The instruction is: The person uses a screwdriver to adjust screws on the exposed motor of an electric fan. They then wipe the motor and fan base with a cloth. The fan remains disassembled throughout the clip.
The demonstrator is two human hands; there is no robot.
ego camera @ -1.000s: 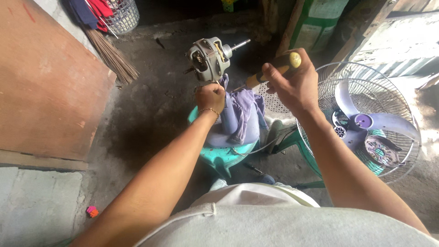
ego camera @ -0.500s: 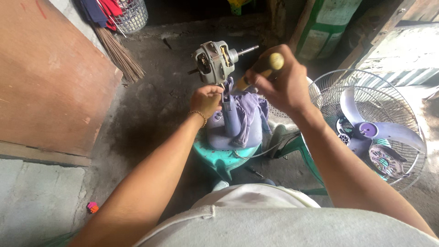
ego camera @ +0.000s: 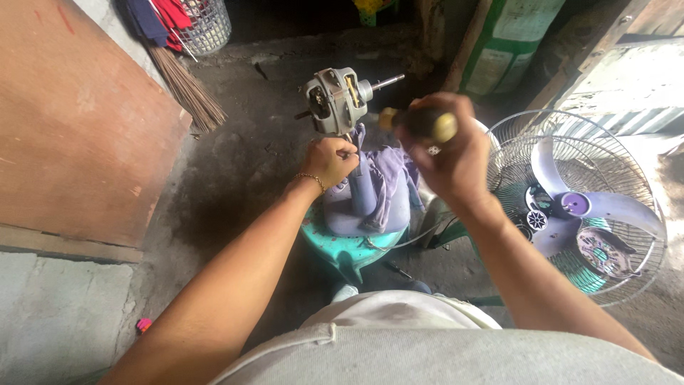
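A bare metal fan motor (ego camera: 333,96) with its shaft pointing right stands on a lilac fan stand (ego camera: 367,199), which rests on a green stool (ego camera: 342,246). My left hand (ego camera: 329,160) grips the stand's neck just under the motor. My right hand (ego camera: 445,146) is closed around a screwdriver (ego camera: 420,121) with a dark and yellow handle, held level to the right of the motor, its tip end pointing toward the motor.
A wire fan guard (ego camera: 605,207) with a lilac blade (ego camera: 570,207) lies on the floor at the right. A brown board (ego camera: 71,121) leans at the left. A broom (ego camera: 182,85) and a wire basket (ego camera: 203,25) sit at the back left. Green boxes (ego camera: 499,50) stand behind.
My right hand has turned the screwdriver from slanting to nearly level and brought it closer to the motor. My left hand stays on the stand's neck. The view has shifted slightly.
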